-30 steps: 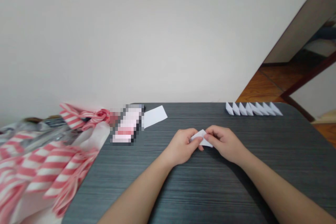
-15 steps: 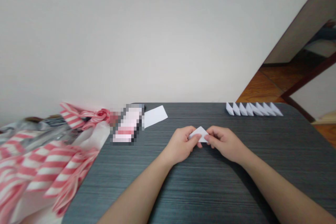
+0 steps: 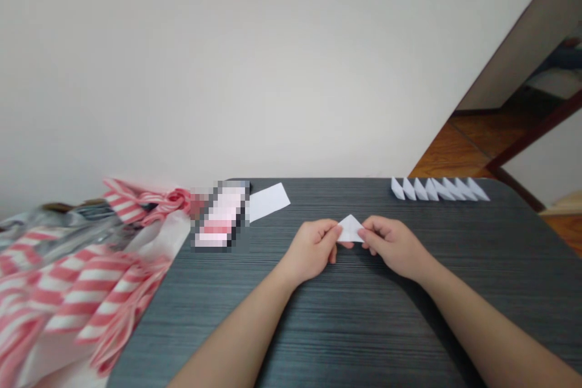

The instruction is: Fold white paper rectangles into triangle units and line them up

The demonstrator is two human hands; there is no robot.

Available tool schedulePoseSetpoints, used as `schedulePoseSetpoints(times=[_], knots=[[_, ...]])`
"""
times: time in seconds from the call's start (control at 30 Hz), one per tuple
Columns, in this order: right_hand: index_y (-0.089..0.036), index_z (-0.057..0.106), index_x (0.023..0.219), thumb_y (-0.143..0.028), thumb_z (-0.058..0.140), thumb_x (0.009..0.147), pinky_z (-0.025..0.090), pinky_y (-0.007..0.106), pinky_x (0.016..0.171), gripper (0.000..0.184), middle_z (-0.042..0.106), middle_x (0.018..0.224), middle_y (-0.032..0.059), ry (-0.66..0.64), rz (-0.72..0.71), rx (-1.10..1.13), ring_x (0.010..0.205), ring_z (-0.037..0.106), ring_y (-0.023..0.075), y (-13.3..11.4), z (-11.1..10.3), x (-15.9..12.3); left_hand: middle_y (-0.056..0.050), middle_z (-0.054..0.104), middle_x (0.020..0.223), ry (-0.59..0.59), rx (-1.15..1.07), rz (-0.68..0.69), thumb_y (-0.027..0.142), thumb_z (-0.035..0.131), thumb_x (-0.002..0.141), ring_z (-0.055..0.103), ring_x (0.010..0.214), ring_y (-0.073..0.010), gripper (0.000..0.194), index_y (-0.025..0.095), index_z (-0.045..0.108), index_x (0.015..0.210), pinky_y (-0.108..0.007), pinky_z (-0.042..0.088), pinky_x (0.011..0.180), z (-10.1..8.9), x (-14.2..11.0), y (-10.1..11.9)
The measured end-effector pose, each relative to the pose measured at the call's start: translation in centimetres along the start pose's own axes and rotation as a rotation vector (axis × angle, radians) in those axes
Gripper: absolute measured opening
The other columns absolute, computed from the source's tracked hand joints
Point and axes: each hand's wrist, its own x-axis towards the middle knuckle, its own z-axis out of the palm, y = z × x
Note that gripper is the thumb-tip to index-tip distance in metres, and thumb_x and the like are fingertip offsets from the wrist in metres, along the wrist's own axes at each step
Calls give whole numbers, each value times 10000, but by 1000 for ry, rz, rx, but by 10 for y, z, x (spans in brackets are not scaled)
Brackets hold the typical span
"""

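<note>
A small white folded paper triangle (image 3: 350, 230) is held just above the dark table, its tip pointing away from me. My left hand (image 3: 313, 248) pinches its left corner between thumb and fingers. At the right corner, my right hand (image 3: 391, 247) grips it the same way, thumb on top. The fingers beneath the paper are partly hidden. Beyond my right hand, several folded white paper pieces (image 3: 439, 189) stand in a row near the table's far edge.
A flat white sheet of paper (image 3: 269, 201) lies at the back left, beside a blurred-out phone-like object (image 3: 220, 215). Red-and-white striped cloth (image 3: 86, 291) is heaped left of the dark table (image 3: 213, 297). A pale wall (image 3: 273, 60) rises behind the table.
Both thumbs have shifted outward toward the triangle's corners, showing more of the paper's face. The triangle has moved slightly away from me. The row of folded pieces has stayed put.
</note>
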Motion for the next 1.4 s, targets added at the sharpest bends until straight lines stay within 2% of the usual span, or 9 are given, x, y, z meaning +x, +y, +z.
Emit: schedulePoseSetpoints(times=[0.13, 0.33, 0.43, 0.57, 0.67, 0.83, 1.1, 1.23, 1.4], knots=[[-191, 578, 707, -311, 522, 923, 423, 235, 538, 253, 608, 593, -19, -15, -4, 35, 530, 552, 127, 2, 0, 0, 23, 560, 508, -1, -11, 37, 399, 453, 950, 502, 489, -110, 385, 159, 635, 710, -219, 383, 543, 0, 0, 0], [-181, 608, 716, -314, 541, 916, 393, 227, 503, 250, 602, 586, -16, -84, -23, 26, 524, 524, 124, 0, 0, -1, 34, 551, 552, -21, -65, 39, 409, 517, 921, 493, 502, -104, 294, 153, 657, 889, -207, 347, 504, 3, 1, 0], [-181, 611, 709, -318, 552, 917, 369, 229, 499, 256, 569, 574, -25, -113, -59, 13, 520, 498, 118, -1, 1, -2, 29, 545, 542, -13, -5, 35, 417, 519, 923, 485, 513, -101, 329, 154, 624, 756, -209, 344, 513, 3, 1, 1], [-190, 626, 906, -294, 593, 899, 397, 240, 550, 110, 586, 676, -24, -86, -120, 78, 587, 524, 128, 1, 3, -3, 34, 529, 504, 19, -28, -10, 420, 523, 916, 455, 481, -99, 346, 160, 580, 695, -209, 333, 492, 3, 1, 1], [-207, 555, 1040, -267, 662, 855, 429, 243, 584, 222, 602, 790, -16, -70, -156, 164, 641, 548, 132, 5, 5, -4, 39, 521, 485, 18, -101, -42, 423, 517, 915, 439, 452, -97, 331, 160, 598, 731, -208, 323, 476, 3, 2, 0], [-205, 568, 963, -218, 690, 839, 380, 231, 546, 174, 553, 771, -24, -65, -237, 25, 588, 481, 109, 6, 4, -4, 40, 516, 484, -5, -122, -38, 410, 511, 923, 438, 451, -96, 324, 155, 628, 760, -207, 318, 476, 3, 4, 0], [-194, 626, 856, -201, 614, 909, 404, 246, 611, 55, 611, 820, 22, -34, -411, -100, 662, 532, 131, 1, -1, -2, 30, 519, 499, -27, -51, -22, 407, 472, 943, 451, 466, -98, 376, 149, 606, 705, -209, 335, 486, 3, 3, -2], [-196, 625, 823, -168, 576, 925, 425, 257, 666, 117, 634, 814, 27, 0, -413, -121, 721, 575, 150, 2, 0, -1, 21, 530, 539, -44, -30, -21, 422, 473, 945, 492, 502, -109, 379, 141, 641, 753, -211, 355, 500, 3, 3, -2], [-197, 614, 802, -186, 565, 934, 407, 249, 623, 140, 625, 769, 15, 69, -383, -174, 664, 557, 142, 3, 1, -1, -10, 599, 688, -96, -100, 31, 448, 452, 953, 512, 533, -102, 405, 127, 680, 858, -216, 386, 521, 4, 2, -1]])
